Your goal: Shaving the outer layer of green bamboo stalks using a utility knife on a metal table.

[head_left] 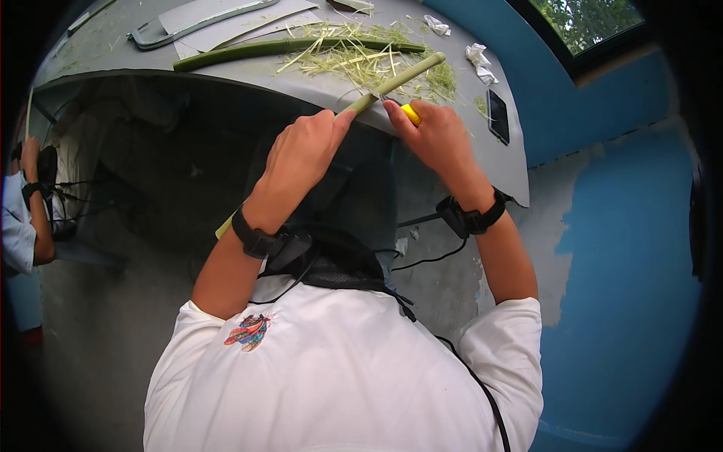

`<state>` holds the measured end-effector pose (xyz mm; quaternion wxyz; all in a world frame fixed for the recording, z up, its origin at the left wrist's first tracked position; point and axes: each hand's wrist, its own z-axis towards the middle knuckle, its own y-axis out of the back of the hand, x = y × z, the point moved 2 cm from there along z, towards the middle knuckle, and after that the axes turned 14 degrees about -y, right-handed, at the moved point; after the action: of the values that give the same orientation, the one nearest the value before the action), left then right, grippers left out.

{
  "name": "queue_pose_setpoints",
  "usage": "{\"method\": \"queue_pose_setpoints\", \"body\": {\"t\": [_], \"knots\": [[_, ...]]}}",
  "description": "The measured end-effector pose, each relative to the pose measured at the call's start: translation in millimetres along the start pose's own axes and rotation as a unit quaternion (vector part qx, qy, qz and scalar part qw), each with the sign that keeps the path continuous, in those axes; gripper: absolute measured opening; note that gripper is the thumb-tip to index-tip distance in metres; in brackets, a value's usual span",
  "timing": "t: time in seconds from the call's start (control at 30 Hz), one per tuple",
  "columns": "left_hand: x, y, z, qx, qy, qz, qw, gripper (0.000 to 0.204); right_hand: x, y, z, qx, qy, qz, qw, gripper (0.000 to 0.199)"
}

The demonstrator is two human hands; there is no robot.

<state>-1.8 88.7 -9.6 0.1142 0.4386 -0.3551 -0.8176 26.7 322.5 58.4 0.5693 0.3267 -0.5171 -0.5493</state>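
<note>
1. While the left hand (301,147) wraps its fingers around a pale green stick (407,77), the stick slants over the front of the table (113,56).
2. The right hand (438,135) curls its fingers around a yellow-handled knife (410,114), blade at the stick.
3. Shavings (331,64) and a dark green stalk (241,53) lie beyond.

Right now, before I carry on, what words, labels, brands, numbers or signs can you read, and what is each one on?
None can be read.
White shirt: a colourful emblem on the chest; no words can be made out in it.
Phone: dark face, nothing legible.
Yellow-handled knife: too small and partly covered by the right hand to tell.
Green stick: no lettering visible.
</note>
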Motion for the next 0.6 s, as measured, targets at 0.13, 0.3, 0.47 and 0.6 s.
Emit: {"method": "queue_pose_setpoints", "body": {"t": [0.13, 0.3, 0.47, 0.6], "knots": [[-1, 3, -2, 0.004, 0.013, -0.016, 1.0, 0.067, 9, 5, -2, -0.022, 0.013, -0.025, 0.999, 0.067], [-3, 7, -2, 0.01, 0.025, -0.016, 1.0, 0.068, 12, 6, -1, -0.036, 0.029, -0.03, 0.998, 0.067], [-3, 9, -5, 0.008, 0.029, -0.015, 0.999, 0.067, 12, 4, -2, -0.062, 0.024, -0.029, 0.997, 0.068], [-8, 11, -3, 0.017, 0.024, 0.007, 1.0, 0.068, -20, 13, 16, -0.107, -0.029, -0.08, 0.991, 0.068]]}}
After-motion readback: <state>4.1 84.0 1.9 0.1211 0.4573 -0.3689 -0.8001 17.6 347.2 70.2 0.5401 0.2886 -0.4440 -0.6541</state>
